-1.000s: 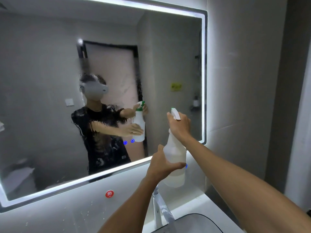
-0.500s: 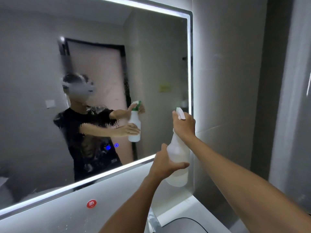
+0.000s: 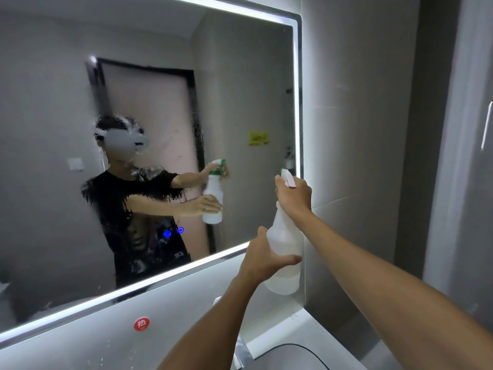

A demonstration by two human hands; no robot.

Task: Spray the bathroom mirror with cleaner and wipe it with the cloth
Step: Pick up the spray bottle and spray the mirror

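A large wall mirror (image 3: 240, 84) with a lit white edge fills the left and middle of the view. Its left part is fogged with spray; streaks run down near the middle. A translucent white spray bottle (image 3: 285, 252) with a green-and-white trigger head is held upright near the mirror's lower right corner. My left hand (image 3: 262, 259) grips the bottle's body from the left. My right hand (image 3: 293, 194) wraps its neck and trigger from above. No cloth is in sight.
A chrome faucet (image 3: 241, 352) rises below my left forearm, beside a dark-rimmed basin (image 3: 298, 348) on a white counter. A round red sticker (image 3: 141, 324) sits on the white panel under the mirror. Grey tiled wall (image 3: 354, 129) stands to the right.
The view has swung slightly back to the left, so the mirror's right edge sits further right in the picture. Both hands keep the same grip on the bottle near the mirror's lower right corner.
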